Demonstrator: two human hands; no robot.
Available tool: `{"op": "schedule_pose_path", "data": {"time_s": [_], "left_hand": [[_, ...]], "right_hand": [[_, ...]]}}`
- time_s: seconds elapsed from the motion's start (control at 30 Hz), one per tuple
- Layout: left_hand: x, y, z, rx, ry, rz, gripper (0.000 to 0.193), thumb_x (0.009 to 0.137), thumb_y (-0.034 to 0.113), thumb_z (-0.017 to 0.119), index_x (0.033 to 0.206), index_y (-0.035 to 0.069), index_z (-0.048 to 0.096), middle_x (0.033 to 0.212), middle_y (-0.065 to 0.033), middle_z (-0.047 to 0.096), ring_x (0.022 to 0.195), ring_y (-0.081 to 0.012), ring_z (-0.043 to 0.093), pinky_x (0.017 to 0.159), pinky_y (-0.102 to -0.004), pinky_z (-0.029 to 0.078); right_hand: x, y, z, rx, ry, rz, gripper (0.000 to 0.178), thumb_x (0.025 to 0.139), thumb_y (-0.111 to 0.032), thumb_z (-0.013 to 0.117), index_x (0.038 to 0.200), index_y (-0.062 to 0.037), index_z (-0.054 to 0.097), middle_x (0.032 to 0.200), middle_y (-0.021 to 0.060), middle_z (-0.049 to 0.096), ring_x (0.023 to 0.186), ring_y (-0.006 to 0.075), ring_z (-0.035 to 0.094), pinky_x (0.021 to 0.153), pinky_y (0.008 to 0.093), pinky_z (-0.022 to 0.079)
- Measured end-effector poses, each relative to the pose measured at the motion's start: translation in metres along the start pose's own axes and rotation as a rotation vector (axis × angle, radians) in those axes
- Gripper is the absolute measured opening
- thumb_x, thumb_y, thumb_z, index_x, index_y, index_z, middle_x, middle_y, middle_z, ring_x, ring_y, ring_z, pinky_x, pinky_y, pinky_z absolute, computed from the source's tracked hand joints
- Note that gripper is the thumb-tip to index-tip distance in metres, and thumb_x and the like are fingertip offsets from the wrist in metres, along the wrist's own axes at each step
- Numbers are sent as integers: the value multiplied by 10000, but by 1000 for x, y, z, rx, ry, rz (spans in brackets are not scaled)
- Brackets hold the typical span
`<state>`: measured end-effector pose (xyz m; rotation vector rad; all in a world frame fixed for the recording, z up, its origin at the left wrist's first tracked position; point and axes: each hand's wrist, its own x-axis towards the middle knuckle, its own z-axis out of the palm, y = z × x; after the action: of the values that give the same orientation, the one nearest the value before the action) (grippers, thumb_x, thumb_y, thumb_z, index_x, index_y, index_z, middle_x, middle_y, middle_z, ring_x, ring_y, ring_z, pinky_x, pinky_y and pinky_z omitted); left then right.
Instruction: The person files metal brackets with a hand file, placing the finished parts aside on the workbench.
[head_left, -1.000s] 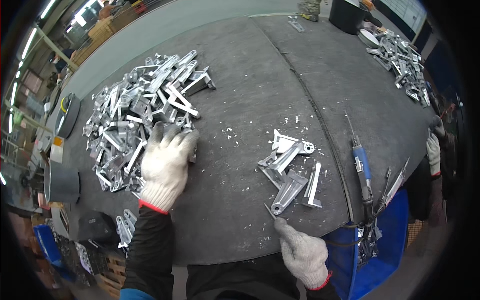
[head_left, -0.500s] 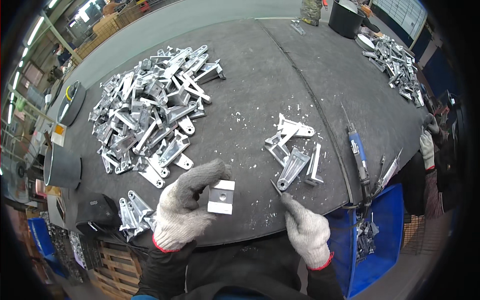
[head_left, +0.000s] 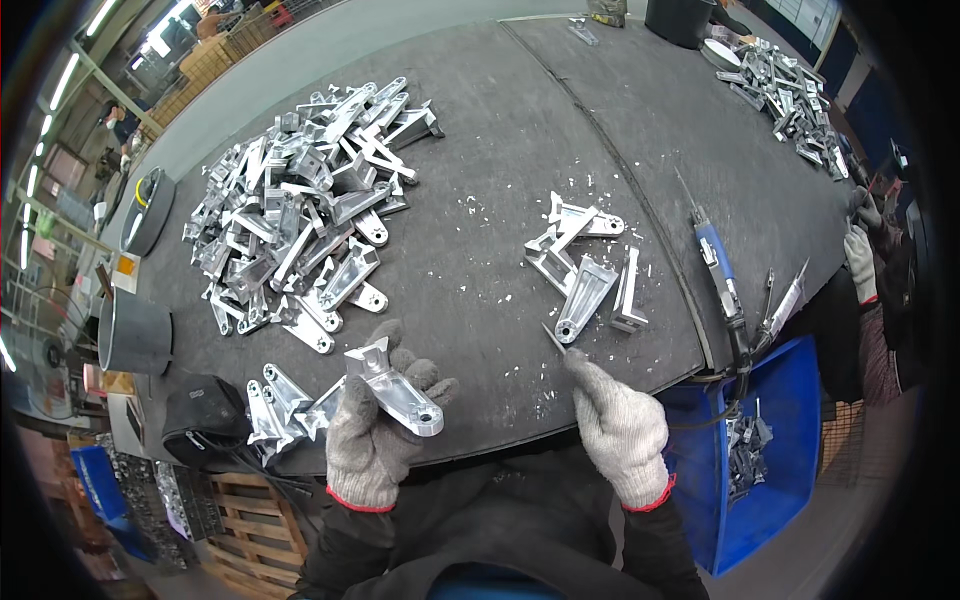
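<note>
My left hand (head_left: 368, 455), in a grey-and-white knit glove, grips a silvery cast-metal bracket (head_left: 402, 396) above the table's near edge. The bracket's round end with a hole points right and toward me, and its flanged end lies by my thumb. My gloved right hand (head_left: 622, 435) is closed around a thin pointed metal tool (head_left: 554, 338); only its tip shows past the index finger, and its handle is hidden. Just beyond that tip lies a loose bracket (head_left: 586, 300), with several more beside it. Other brackets (head_left: 282, 395) rest left of my left hand.
A large heap of brackets (head_left: 290, 215) covers the table's left side. A blue power tool (head_left: 716, 262) lies at right, above a blue bin (head_left: 775, 500) of metal parts. A grey bucket (head_left: 135, 335) and black pouch (head_left: 205, 415) stand left. A co-worker's gloved hand (head_left: 858, 262) is far right.
My left hand has turned the bracket from end-on to lengthwise and moved slightly left. My right hand keeps hold of the pointed tool. The whole view has shifted a little.
</note>
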<state>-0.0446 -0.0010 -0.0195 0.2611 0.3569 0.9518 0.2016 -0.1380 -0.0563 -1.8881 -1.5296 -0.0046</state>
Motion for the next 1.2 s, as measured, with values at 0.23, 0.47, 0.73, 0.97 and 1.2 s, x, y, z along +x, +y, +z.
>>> {"op": "schedule_pose_path", "data": {"time_s": [0.23, 0.47, 0.73, 0.97, 1.2], "left_hand": [[-12, -2, 30, 353, -8, 153, 930, 947, 151, 831, 1689, 41, 282, 1304, -125, 607, 1061, -288, 638, 1087, -705, 551], [-11, 4, 41, 419, -72, 241, 853, 847, -11, 827, 1608, 135, 472, 1227, -95, 629, 1052, -335, 691, 965, -684, 623], [-26, -26, -14, 1278, 107, 340, 529, 930, -112, 737, 1427, -17, 583, 1306, -175, 692, 1118, -220, 730, 945, -341, 609], [-70, -27, -44, 1684, 293, 492, 549, 860, -37, 884, 1338, 15, 620, 1243, -100, 669, 1072, -162, 674, 884, -297, 584], [-77, -28, -53, 1910, 163, 632, 548, 859, 26, 918, 1317, 8, 618, 1297, -168, 695, 1126, -302, 708, 963, -396, 580]], "right_hand": [[0, -1, -5, 2, -71, 28, 484, 914, -95, 774, 1390, -167, 723, 1030, 68, 816, 746, 264, 763, 646, 396, 611], [6, -6, -13, 109, -136, 84, 374, 960, -34, 739, 1331, -73, 750, 1173, 178, 803, 1005, 340, 803, 843, 394, 650], [-23, -47, -30, 256, -426, 133, 487, 892, -94, 794, 1371, -51, 720, 1005, 157, 810, 777, 308, 791, 681, 402, 631], [-49, -53, -19, 242, -498, 56, 538, 917, -152, 785, 1436, -75, 672, 809, 52, 763, 588, 227, 725, 518, 372, 560], [-30, -66, -14, 180, -308, 9, 543, 932, -173, 762, 1448, -45, 655, 599, 35, 611, 475, 220, 644, 436, 393, 507]]}}
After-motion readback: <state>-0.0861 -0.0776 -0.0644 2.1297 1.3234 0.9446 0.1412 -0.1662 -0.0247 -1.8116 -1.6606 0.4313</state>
